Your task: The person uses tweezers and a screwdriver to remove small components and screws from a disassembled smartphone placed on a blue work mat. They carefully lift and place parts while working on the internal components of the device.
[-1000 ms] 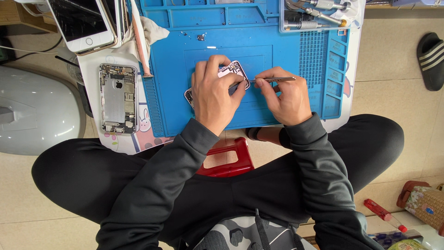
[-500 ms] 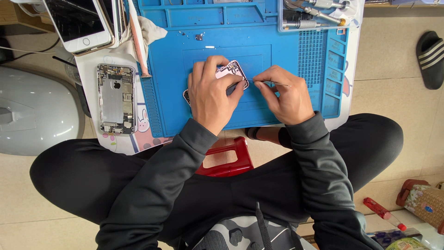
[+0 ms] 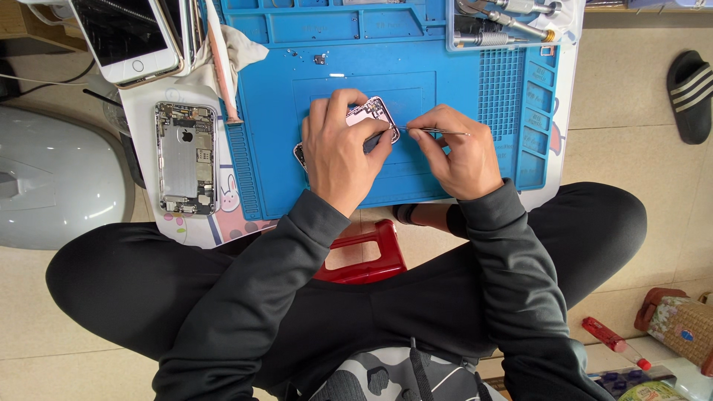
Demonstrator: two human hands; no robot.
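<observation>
Head view only. Risk sits at the tip of the thin metal tool (image 3: pixel 438 132), which the right hand (image 3: pixel 457 152) pinches between thumb and fingertips, its point touching the right edge of the small phone body (image 3: pixel 369 115). A slip of that point could, I judge, scratch the exposed parts inside or flick a tiny screw away. The left hand (image 3: pixel 343 152) lies over the phone body, fingers curled and pressing it down on the blue mat (image 3: pixel 475 89) near the mat's centre; if that pressure eases, the body could skid on the mat and the tool would jab sideways. A loose small part (image 3: pixel 320 59) lies far on the mat, well apart from the hands, and a sleeve could sweep it off.

Counted: two hands, one tool in hand, one phone body under them. One opened phone shell (image 3: pixel 186 157) lies on the white surface (image 3: pixel 145 111) left of the mat. One phone with a white front (image 3: pixel 126 33) lies at the far left, with more stacked just beside it, number unclear. One clear tray of metal tools (image 3: pixel 505 26) sits at the far right. One red stool (image 3: pixel 364 256) shows near the body, one black sandal (image 3: pixel 691 93) on the floor to the right.
</observation>
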